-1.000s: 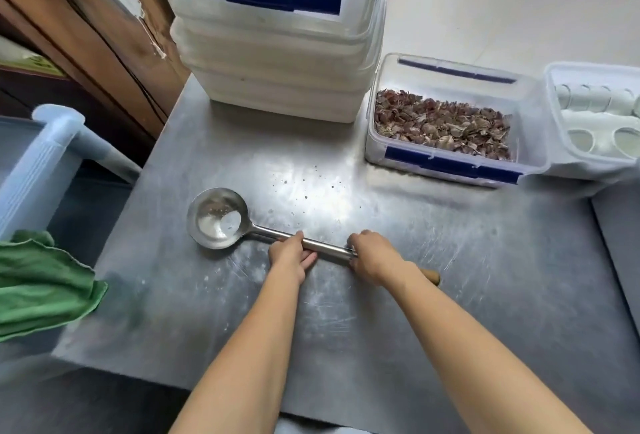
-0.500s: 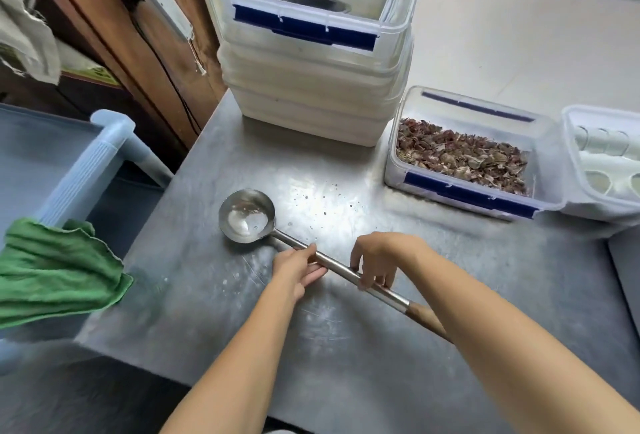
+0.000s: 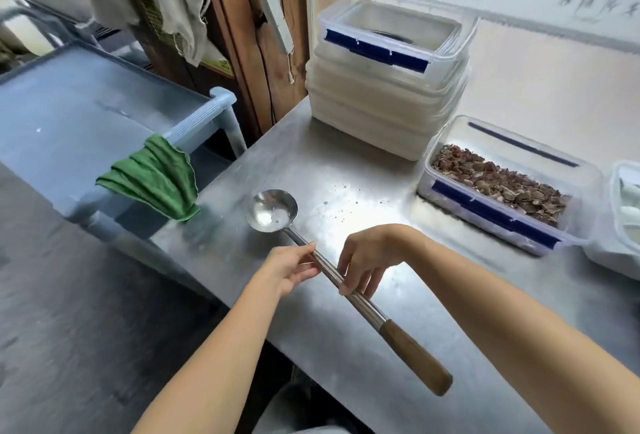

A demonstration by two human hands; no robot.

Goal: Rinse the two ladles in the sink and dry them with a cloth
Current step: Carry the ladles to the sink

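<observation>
At centre of frame, one steel ladle [image 3: 273, 214] lying on a metal table [image 3: 346, 170], bowl toward upper left, wooden grip slanting to lower right. Pinched on the shaft just below the bowl by the left hand [image 3: 289, 269]; clasped beside it by the curled fingers of the right hand [image 3: 367, 260]. Left of centre, a green cloth [image 3: 152, 181] draped over a blue cart [image 3: 69, 115]. No sink, no second ladle in view. Best lifted level, both holds firm. Since a second ago: handle swung from near-horizontal to diagonal, wooden end uncovered.
</observation>
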